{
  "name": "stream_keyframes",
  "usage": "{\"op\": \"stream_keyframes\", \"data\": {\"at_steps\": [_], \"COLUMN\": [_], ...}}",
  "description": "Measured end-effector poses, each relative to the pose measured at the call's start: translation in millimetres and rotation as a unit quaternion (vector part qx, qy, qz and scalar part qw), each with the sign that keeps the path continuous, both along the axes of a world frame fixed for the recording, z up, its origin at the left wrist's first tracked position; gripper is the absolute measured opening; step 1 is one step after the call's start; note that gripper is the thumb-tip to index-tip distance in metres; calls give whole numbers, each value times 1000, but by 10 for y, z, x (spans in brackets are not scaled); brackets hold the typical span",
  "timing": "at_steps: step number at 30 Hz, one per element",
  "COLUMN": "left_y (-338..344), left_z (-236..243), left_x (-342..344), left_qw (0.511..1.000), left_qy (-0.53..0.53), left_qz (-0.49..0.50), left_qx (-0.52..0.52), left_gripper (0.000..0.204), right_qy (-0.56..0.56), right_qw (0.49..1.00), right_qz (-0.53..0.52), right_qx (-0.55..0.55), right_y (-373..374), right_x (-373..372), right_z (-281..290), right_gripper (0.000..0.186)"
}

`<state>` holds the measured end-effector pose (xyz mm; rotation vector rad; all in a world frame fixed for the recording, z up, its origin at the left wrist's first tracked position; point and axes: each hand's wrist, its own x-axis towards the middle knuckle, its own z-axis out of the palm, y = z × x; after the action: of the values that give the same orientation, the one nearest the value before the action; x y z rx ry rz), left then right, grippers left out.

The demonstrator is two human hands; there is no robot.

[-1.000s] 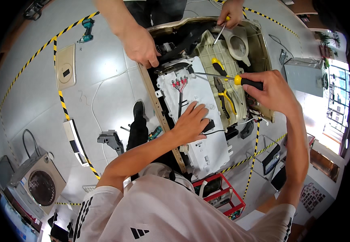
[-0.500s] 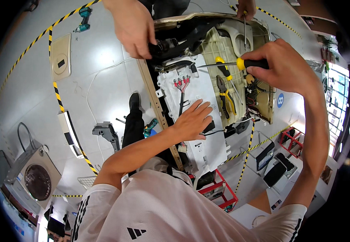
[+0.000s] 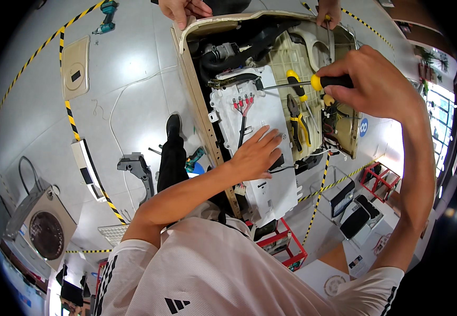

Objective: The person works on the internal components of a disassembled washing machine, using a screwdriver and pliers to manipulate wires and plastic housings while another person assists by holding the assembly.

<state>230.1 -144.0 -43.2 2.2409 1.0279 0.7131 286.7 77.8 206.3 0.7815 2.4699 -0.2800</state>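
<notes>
My left hand (image 3: 259, 154) lies with its fingers spread on a white plastic cover (image 3: 268, 113) set in an opened appliance, probably a washing machine on its side. My right hand (image 3: 373, 87) grips a screwdriver (image 3: 316, 82) with a black and yellow handle. Its long shaft points left, the tip at the cover's upper edge by a black hose (image 3: 238, 79). Red-tipped wires (image 3: 246, 108) run down the cover. Beside it rest yellow-black pliers (image 3: 297, 121) and a second screwdriver (image 3: 296, 83).
Another person's hand (image 3: 182, 11) holds the appliance frame (image 3: 207, 23) at the far side; their other hand (image 3: 329, 13) is by a metal shaft. A green drill (image 3: 108, 17), a beige panel (image 3: 75, 68) and a dark plastic part (image 3: 136, 169) lie on the floor. A red rack (image 3: 286, 245) stands near.
The other person's hand has moved from over the black hose back to the appliance's far rim. My hands and screwdriver keep nearly the same places on the cover; the view has shifted slightly.
</notes>
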Motion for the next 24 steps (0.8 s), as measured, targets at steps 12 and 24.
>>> {"op": "stream_keyframes", "data": {"at_steps": [12,24], "left_y": [-28,-6], "left_z": [-5,-26], "left_x": [-1,-19], "left_qw": [1000,1000], "left_qy": [-13,-18], "left_qz": [-3,-3], "left_qx": [-18,11], "left_gripper": [69,66], "right_qy": [-173,-264], "right_qw": [984,845], "right_qz": [32,415], "right_qx": [-20,209], "right_y": [-41,-160], "right_x": [-761,-870], "right_z": [-42,207], "right_gripper": [14,14]}}
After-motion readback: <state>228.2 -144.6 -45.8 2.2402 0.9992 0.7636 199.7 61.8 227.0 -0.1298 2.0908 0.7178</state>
